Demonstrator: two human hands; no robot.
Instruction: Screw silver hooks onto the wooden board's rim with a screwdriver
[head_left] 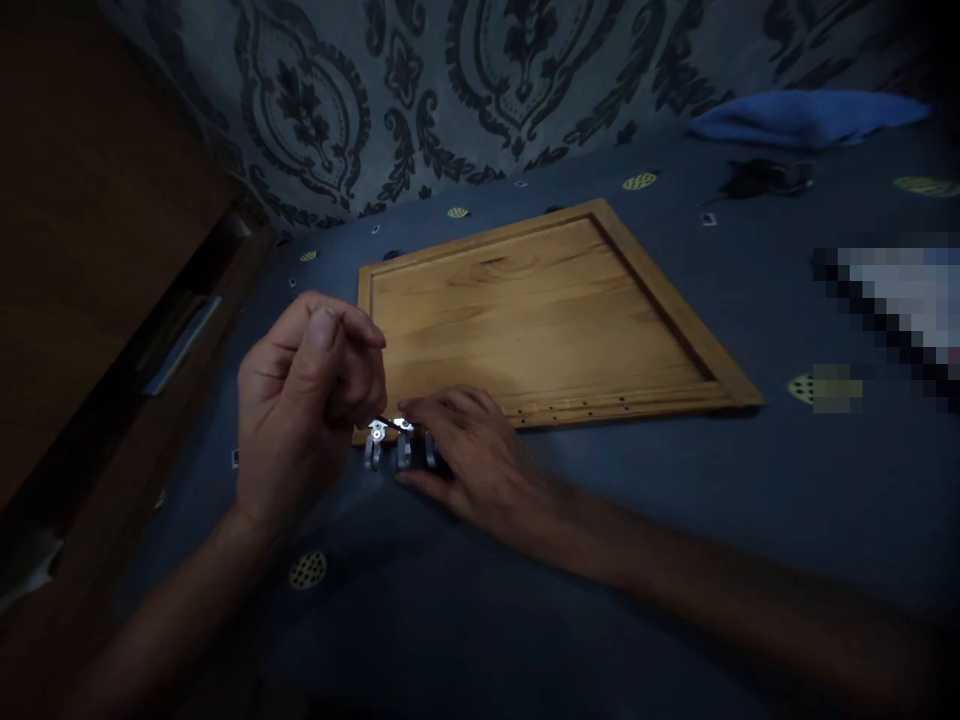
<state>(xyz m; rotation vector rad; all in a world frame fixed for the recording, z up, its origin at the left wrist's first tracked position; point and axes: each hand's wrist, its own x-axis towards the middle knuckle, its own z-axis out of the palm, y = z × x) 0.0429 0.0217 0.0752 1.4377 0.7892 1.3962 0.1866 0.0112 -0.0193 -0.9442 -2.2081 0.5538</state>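
A framed wooden panel (540,310) lies flat on a dark blue patterned cloth (675,520). At its near left corner stands a small shiny metal fitting (390,445) with curved hooks. My right hand (472,455) rests over the fitting, fingers curled on it. My left hand (307,390) hovers just left of it, fingers pinched together round something thin and dark that I cannot make out, its tip reaching toward the fitting.
Brown wooden furniture (97,300) runs along the left side. A patterned wall (450,90) rises behind. A blue folded cloth (802,115) and a small dark object (765,178) lie at the far right. A row of small holes marks the panel's near rail.
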